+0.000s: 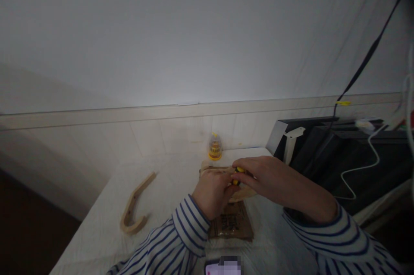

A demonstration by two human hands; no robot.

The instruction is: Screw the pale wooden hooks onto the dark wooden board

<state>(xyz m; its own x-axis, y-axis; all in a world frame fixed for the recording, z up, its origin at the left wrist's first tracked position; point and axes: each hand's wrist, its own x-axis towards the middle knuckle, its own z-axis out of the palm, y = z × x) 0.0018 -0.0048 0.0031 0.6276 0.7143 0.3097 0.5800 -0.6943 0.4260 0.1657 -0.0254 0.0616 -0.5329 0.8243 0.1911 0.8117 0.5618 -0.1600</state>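
My right hand (258, 176) is closed around a small yellow-and-black screwdriver (238, 176), its handle showing between thumb and fingers. Close beside it, my left hand (213, 191) is closed over a pale wooden piece (242, 195), mostly hidden by both hands. The screwdriver's tip is out of sight behind the left fingers. Under the hands lies a flat brown packet (231, 223) with dark printing. To the left, a J-shaped wooden piece (131, 206) with small holes rests on the table.
A clear, yellow-based bit case (215, 148) stands at the back of the white-covered table (100, 232), near the wall. A phone (223, 267) lies at the front edge. Dark panels (310, 150) and a white cable (359, 169) crowd the right side.
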